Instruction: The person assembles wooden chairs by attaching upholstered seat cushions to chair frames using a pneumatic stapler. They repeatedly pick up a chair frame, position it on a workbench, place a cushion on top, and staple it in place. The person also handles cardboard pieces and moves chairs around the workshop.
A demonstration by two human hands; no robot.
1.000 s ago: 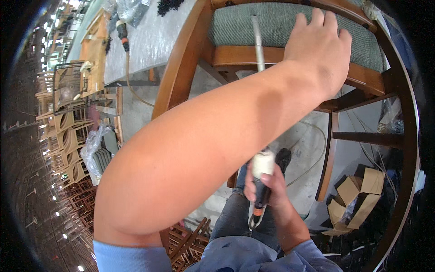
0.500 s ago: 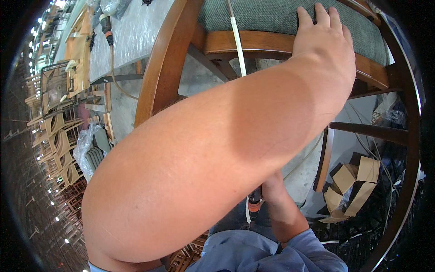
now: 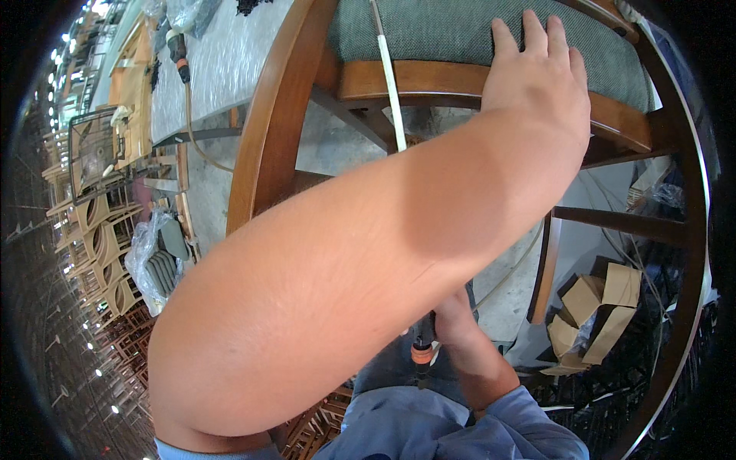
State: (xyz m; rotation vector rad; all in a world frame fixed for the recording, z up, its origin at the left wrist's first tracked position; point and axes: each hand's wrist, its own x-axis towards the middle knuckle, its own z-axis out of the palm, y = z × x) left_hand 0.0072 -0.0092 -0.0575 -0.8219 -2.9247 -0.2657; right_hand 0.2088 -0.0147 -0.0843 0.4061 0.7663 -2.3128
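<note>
One left hand [image 3: 536,75], fingers spread, gripping nothing, on green chair seat [image 3: 437,32] at top; right hand [image 3: 454,316], part-hidden, curled round black tool [image 3: 422,336] below; best pressing steadily, clear of white rod [image 3: 391,92]

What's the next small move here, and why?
Perhaps raise the left forearm slightly: it hides the lower end of the rod and much of the driver in the right hand, so how they meet can't be seen. The left hand, spread over the seat, could act as pivot.
</note>
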